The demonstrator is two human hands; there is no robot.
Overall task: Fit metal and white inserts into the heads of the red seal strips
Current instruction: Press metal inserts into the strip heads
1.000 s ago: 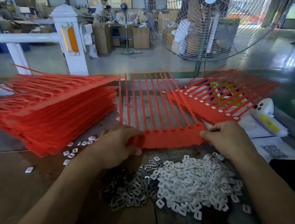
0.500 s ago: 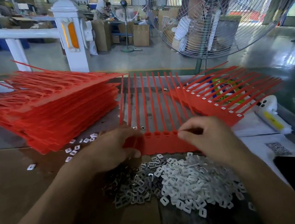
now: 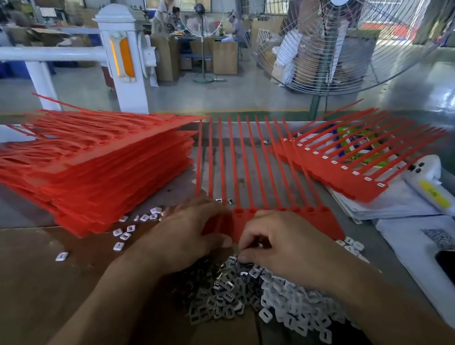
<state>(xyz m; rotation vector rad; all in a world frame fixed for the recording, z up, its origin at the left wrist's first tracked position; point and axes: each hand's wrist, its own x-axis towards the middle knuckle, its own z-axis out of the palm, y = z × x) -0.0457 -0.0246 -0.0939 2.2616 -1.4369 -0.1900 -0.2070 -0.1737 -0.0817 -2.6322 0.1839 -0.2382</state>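
Printed paper (image 3: 442,238) carries a code (unreadable).

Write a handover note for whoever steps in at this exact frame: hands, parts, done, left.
Left hand: pressing down the left end of the red seal strip sheet on the bench; whether it is closed on it is hidden.
Right hand: fingertips at the sheet's near edge above the metal inserts; grip contents unclear.
White inserts are piled to the right of the metal ones.
Done: the sheet at right shows white inserts in its heads.
Left: the current sheet's visible heads look empty; a tall stack of sheets lies at left.
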